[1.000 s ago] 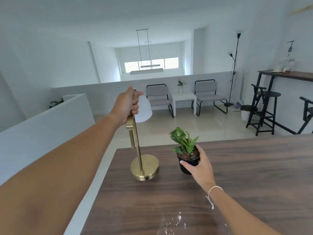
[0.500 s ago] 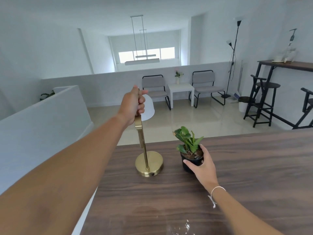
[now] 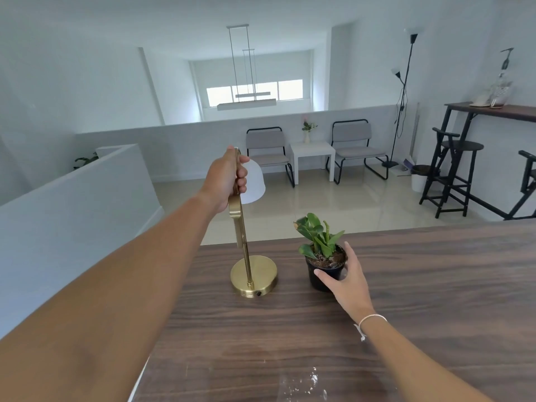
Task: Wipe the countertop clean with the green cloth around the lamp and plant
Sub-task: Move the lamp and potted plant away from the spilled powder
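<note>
A brass lamp (image 3: 253, 274) with a white shade stands near the far left corner of the dark wooden countertop (image 3: 420, 285). My left hand (image 3: 226, 181) is closed around the top of its stem, just beside the shade. To the right of the lamp's round base sits a small green plant in a black pot (image 3: 324, 265). My right hand (image 3: 346, 281) wraps the pot's right side, thumb across the front. No green cloth is in view.
A wet or powdery white smear (image 3: 304, 384) lies on the countertop near its front edge. The counter's far edge runs just behind the lamp and plant, and its left edge drops off beside my left arm. Chairs, stools and a side table stand beyond.
The view has shifted slightly; lamp and plant sit a little lower and to the right in the frame. Both hands keep the same hold. The lamp base rests flat on the counter.
</note>
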{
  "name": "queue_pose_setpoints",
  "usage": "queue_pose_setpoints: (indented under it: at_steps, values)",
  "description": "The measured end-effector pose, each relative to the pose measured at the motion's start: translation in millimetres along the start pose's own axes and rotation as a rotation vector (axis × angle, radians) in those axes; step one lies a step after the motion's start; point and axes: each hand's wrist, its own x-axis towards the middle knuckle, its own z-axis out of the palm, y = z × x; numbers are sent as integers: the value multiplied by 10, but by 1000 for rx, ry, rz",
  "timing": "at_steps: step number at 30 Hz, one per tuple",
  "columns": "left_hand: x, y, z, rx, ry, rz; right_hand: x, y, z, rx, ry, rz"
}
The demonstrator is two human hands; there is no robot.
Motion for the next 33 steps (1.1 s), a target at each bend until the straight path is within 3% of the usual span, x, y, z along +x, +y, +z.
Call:
queue_pose_setpoints:
  at_steps: [14,25,33]
  values:
    - [-884,115,-234,101,76,-36,-545,-266,-614,-67,-32,-51]
    - [-2352,-83,-193,271,59,-76,-1634,-309,-975,-52,-86,-54]
    - [-3295,-369,-388,379,-20,-69,-2667,-413,-1228,-178,-64,-66]
